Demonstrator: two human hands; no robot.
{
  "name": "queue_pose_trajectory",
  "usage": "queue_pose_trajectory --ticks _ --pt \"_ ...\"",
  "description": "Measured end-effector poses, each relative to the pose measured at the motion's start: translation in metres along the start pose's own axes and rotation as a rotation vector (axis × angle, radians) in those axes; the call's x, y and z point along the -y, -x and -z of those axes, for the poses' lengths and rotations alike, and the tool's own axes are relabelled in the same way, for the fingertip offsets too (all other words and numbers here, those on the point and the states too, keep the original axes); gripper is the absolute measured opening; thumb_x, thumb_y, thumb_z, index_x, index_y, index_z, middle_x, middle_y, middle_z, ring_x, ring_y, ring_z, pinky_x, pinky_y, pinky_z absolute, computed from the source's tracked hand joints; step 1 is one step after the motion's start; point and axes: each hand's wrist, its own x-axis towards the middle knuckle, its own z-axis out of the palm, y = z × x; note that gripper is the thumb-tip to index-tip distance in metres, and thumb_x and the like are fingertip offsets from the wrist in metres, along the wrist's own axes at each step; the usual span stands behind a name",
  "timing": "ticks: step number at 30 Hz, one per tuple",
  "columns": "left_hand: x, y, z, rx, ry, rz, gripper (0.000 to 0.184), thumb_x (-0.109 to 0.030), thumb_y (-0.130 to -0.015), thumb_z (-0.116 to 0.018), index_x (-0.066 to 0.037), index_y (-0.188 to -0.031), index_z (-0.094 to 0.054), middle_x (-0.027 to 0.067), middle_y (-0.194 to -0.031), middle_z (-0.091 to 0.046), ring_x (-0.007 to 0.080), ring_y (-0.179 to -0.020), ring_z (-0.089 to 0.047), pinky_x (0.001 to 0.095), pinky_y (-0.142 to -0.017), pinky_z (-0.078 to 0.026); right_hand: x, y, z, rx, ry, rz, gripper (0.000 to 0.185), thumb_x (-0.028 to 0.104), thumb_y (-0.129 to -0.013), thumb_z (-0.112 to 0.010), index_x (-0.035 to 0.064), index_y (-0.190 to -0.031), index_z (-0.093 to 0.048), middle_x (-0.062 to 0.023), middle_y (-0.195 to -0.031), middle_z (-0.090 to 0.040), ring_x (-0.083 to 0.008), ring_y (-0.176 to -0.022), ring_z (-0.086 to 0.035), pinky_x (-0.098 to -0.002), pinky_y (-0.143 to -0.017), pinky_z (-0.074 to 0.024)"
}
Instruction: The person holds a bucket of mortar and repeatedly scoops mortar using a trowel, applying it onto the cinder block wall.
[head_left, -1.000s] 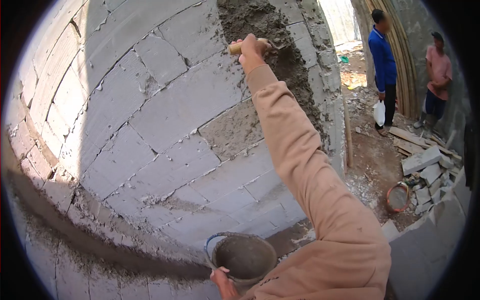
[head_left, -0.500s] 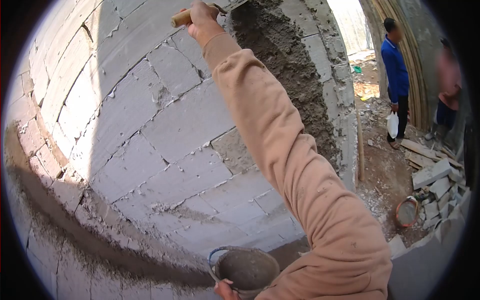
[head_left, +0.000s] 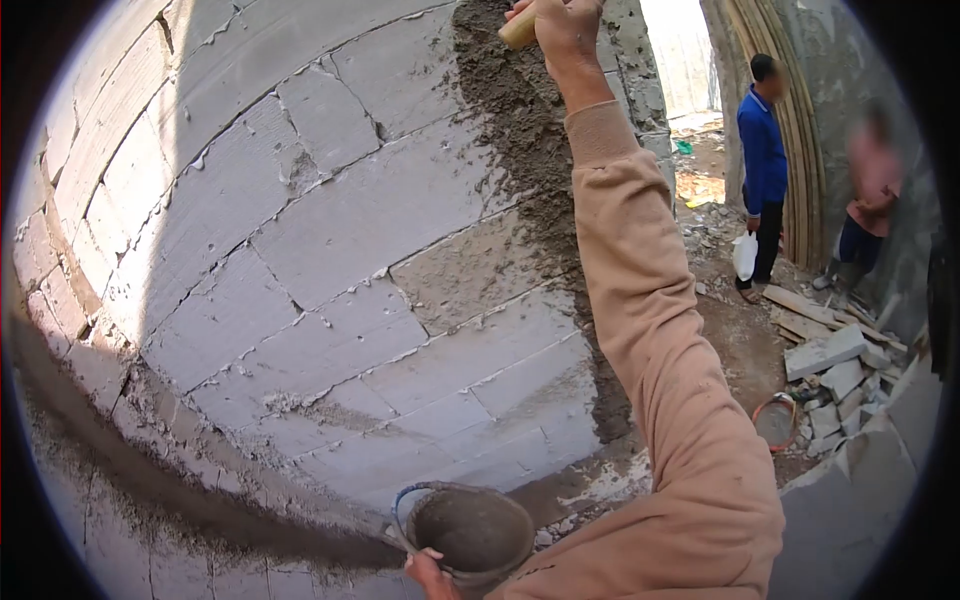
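Observation:
My right hand is raised at the top of the view, fingers wrapped round the wooden handle of a trowel. The trowel's blade is hidden or out of view now. Behind that hand, a rough vertical band of grey mortar covers part of the pale block wall. Low in the view, my left hand grips the edge of a round bucket. The bucket is grey with mortar inside, and its looped handle stands up on the left side.
A person in a blue top holds a white bag at right; another person in pink stands beyond. Broken blocks, planks and a round container with an orange rim lie on the ground. Upright boards lean behind.
My right hand has moved right with the trowel, from the bare blocks across onto the mortar band. The view has shifted a little; my left hand still holds the bucket.

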Motion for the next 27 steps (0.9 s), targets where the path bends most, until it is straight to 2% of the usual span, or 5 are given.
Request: queue_pose_trajectory --ticks 4,9,21,25,27 --pt "0.010 -0.012 0.010 0.076 -0.021 0.013 0.048 0.005 -0.048 -0.054 0.012 -0.095 -0.059 0.0122 -0.090 -0.062 0.0251 -0.081 -0.058 0.0345 -0.071 -0.045 -0.055 -0.043 0.092 -0.069 0.820 0.529 0.050 0.007 -0.088 -0.056 0.0007 -0.129 -0.029 -0.0252 -0.097 -0.064 -0.0421 -0.087 -0.066 -0.0502 -0.083 -0.0548" --pt "0.024 -0.027 0.028 0.127 -0.034 0.078 0.050 0.004 -0.048 -0.058 0.012 -0.097 -0.058 0.0099 -0.091 -0.058 0.0227 -0.080 -0.055 0.0347 -0.070 -0.044 -0.031 0.029 0.162 0.782 1.660 0.013 0.033 0.012 -0.085 -0.059 0.0033 -0.111 -0.041 -0.0309 -0.089 -0.064 -0.0518 -0.087 -0.062 -0.0588 -0.078 -0.0468" --pt "-0.032 -0.004 0.090 0.642 -0.009 0.019 0.061 0.008 -0.052 -0.052 0.011 -0.111 -0.063 0.0067 -0.099 -0.064 0.0180 -0.082 -0.058 0.0239 -0.071 -0.046 0.161 0.561 0.199 1.834 0.486 -2.020 0.025 0.017 -0.084 -0.060 0.0018 -0.104 -0.055 -0.0123 -0.068 -0.062 -0.0204 -0.060 -0.065 -0.0381 -0.053 -0.0534" --pt "-0.029 -0.014 0.117 0.868 -0.137 -0.184 0.064 0.011 -0.054 -0.052 0.006 -0.116 -0.070 0.0093 -0.116 -0.068 0.0157 -0.088 -0.060 0.0255 -0.061 -0.047 0.181 0.708 0.152 1.981 1.044 -0.643 0.023 0.013 -0.075 -0.065 -0.0032 -0.091 -0.066 -0.0205 -0.082 -0.070 -0.0343 -0.074 -0.071 -0.0406 -0.058 -0.0555" --pt "-0.044 -0.020 0.130 0.909 -0.122 -0.320 0.058 0.010 -0.056 -0.052 0.009 -0.111 -0.070 0.0061 -0.109 -0.066 0.0116 -0.074 -0.054 0.0238 -0.053 -0.041 0.233 0.764 0.114 1.965 1.145 -0.631 0.027 0.013 -0.081 -0.063 -0.0051 -0.101 -0.062 -0.0208 -0.092 -0.070 -0.0347 -0.085 -0.071 -0.0425 -0.068 -0.0570"
